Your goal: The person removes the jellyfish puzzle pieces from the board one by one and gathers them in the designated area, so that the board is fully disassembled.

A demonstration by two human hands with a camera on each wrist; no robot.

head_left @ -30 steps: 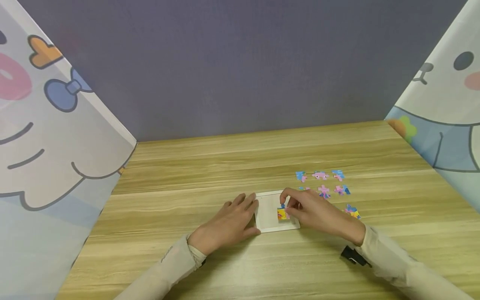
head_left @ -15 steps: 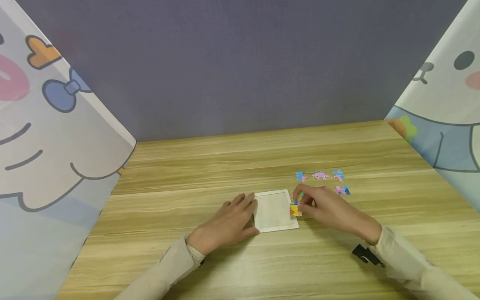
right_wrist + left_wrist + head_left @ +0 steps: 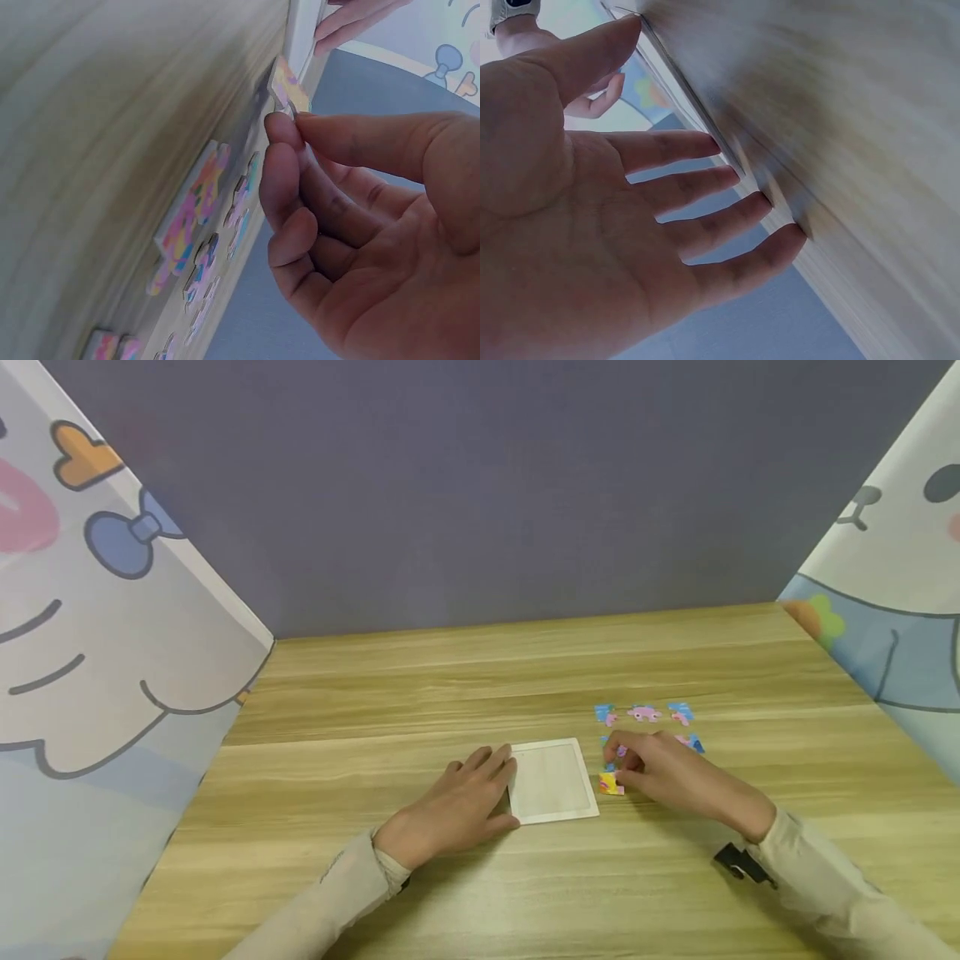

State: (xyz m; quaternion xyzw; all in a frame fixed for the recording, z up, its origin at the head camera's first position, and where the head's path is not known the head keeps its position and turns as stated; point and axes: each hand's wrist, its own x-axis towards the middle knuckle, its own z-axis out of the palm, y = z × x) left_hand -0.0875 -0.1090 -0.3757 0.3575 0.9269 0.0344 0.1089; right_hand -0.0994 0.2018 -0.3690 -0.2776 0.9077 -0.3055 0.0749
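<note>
Table (image 3: 420, 693): wood, w/ cartoon panels (image 3: 97, 635) to either side and a grey wall (image 3: 480, 485) at the back.

Tray (image 3: 552, 781): white, flat on the table, lying between the two hands. Its inside looks bare in the head view.

Left hand (image 3: 457, 806): flat on the table, fingers straight and slightly spread, fingertips (image 3: 780, 196) touching the tray's left edge. Holds nothing. Wrist view shows the fingertips against the tray rim.

Right hand (image 3: 667, 777): just right of the tray, fingers curled, thumb and forefinger pinching a yellow piece (image 3: 611, 784) — narrow grip, on the piece only. In the wrist view the piece (image 3: 287, 86) sits at the fingertips (image 3: 281, 131), edge near the table, just off the tray's right side. Head view can't tell whether the piece touches the wood; it's apart from the tray by a slim gap.

Loose pieces (image 3: 643, 713): pink/blue, on the table just beyond the right hand's knuckles, in a row, w/ more partly hidden under the hand. Wrist view shows several (image 3: 199, 225) lying flat, next to the curled fingers.

Black strap (image 3: 738, 862) at the right sleeve cuff.
</note>
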